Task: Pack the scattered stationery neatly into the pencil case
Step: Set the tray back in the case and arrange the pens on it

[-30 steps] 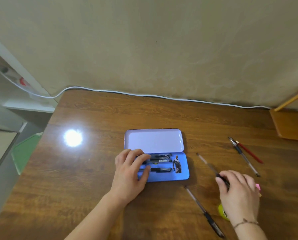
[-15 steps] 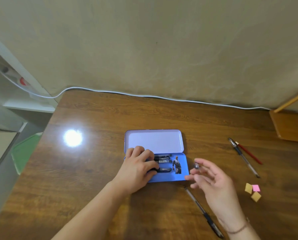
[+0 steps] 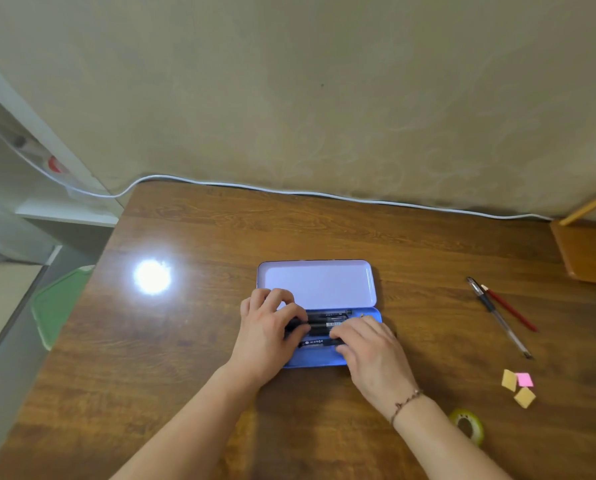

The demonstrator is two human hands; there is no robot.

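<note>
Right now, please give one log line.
left hand: pens in pencil case | right hand: same | outside: two pens, tape roll

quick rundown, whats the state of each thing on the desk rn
pencil case: open, lid flat
black pens: inside case
left hand: on pens
right hand: on pens
clear pen: loose
red pencil: loose
sticky notes: loose
tape roll: loose

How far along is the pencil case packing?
Partway. Several black pens already lie in the open pencil case. Left hand and right hand are both in the tray, settling pens. Left on the table: clear pen, red pencil, sticky notes, tape roll.
</note>
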